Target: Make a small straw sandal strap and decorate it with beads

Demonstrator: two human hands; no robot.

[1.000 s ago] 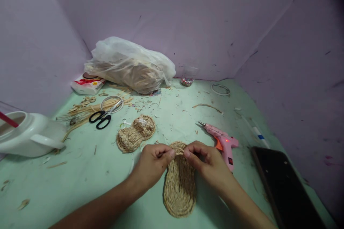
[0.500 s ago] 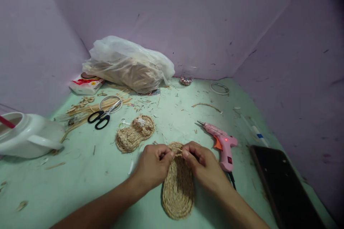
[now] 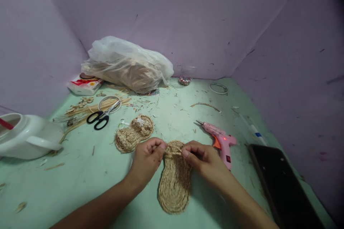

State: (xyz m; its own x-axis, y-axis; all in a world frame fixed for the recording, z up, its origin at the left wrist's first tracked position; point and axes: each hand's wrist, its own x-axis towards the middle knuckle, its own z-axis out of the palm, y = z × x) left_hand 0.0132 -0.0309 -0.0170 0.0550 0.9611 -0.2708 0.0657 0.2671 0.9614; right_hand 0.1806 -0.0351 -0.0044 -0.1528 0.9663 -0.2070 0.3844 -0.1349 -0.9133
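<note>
A sole-shaped piece of coiled straw braid [image 3: 174,189] lies on the table in front of me. Across its upper part runs a short straw braid strip [image 3: 174,153]. My left hand [image 3: 147,161] is closed in a pinch at the upper left edge, at the strip's left end. On the right side my right hand [image 3: 202,155] pinches the strip's other end, thumb and forefinger together. The fingertips hide both ends. Just beyond my left hand rests a straw slipper [image 3: 134,133] with small white beads on its top.
A pink glue gun [image 3: 221,139] with a lit red light lies right of my hands, near a dark phone [image 3: 285,186]. Scissors [image 3: 100,116], straw strands, a white pitcher [image 3: 29,136] are left. A plastic bag [image 3: 129,66] and a bead container [image 3: 185,80] stand at the back.
My left hand has shifted a little left and up, widening the space between my hands. More of the strip shows now. The sole has tilted slightly and moved left.
</note>
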